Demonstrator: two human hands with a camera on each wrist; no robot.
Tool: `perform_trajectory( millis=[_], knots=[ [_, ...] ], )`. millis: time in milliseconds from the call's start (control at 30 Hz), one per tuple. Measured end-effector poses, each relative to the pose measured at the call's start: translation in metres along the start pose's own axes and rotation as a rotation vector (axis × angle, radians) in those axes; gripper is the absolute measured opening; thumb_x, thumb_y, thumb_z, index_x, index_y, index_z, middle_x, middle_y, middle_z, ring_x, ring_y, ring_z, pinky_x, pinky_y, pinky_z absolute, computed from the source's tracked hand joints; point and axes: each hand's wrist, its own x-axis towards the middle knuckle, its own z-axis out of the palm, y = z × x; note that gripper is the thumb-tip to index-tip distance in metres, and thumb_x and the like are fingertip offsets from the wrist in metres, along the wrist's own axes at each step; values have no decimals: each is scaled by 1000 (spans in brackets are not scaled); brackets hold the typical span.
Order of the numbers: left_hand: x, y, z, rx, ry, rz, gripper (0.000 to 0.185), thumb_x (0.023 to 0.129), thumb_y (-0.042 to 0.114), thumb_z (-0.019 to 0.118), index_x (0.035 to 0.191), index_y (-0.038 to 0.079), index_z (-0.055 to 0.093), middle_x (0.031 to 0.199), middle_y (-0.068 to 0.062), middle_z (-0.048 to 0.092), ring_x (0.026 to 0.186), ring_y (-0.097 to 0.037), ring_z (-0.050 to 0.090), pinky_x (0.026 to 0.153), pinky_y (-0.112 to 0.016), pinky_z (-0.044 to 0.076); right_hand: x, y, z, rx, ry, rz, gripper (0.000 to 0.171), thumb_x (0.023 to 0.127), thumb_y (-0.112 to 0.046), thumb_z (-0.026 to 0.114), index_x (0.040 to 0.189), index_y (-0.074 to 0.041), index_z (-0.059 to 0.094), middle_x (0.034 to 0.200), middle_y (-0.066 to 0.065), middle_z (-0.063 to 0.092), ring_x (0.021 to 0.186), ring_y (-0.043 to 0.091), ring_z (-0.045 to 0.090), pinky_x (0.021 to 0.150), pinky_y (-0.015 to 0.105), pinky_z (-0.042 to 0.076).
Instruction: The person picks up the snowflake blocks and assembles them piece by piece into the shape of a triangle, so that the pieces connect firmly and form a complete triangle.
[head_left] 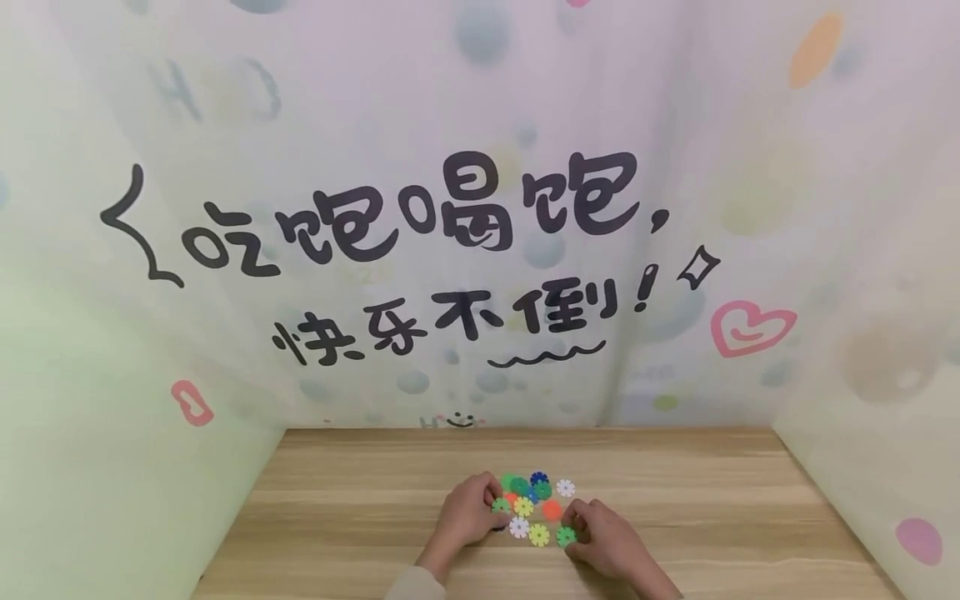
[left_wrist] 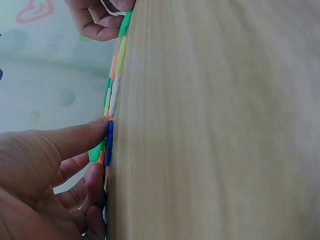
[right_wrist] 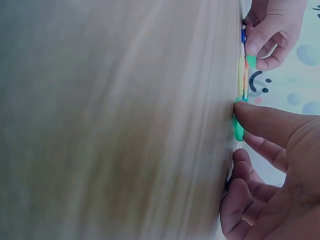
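On the bench [head_left: 337, 517], the left hand [head_left: 468, 510] pinched the left-side green disc [head_left: 500, 506] and the right hand [head_left: 609, 542] the near-right green disc [head_left: 566, 537]; remaining discs [head_left: 538, 535] lay unheld between and beyond, no completed joining discernible.

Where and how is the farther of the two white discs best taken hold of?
Probably pinch the white disc across opposite edges of its notched rim, coming from the right. It looks thin and flat on the table, making the rim the likeliest hold, and a dark green disc sits close on its left.
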Motion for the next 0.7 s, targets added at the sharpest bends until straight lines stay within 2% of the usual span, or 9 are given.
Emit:
perform_trajectory(
  millis=[300,500,700],
  knots=[
    [-4,3,1,-18,-4,-5,31,71,25,82,89,18,57,74,4,53,63,-11,45,57,-29,37,0,-4,-2,8,-37,-27,29,76,-19,77,95,-25,56,82,-10,52,70,8,48,59,27,42],
    [-6,4,0,-26,-3,7,22,72,23,81,86,18,64,69,7,53,62,-10,46,57,-29,39,-1,-6,0,26,-53,-69,30,76,-16,76,94,-27,55,74,-12,53,64,6,46,57,26,39],
    [-8,6,-2,-63,-24,7,14,73,21,79,78,18,67,67,8,52,61,-11,46,53,-27,38,-2,-7,2,64,-63,-33,27,81,-17,72,100,-30,59,72,-12,51,61,6,44,55,25,37]
  ],
)
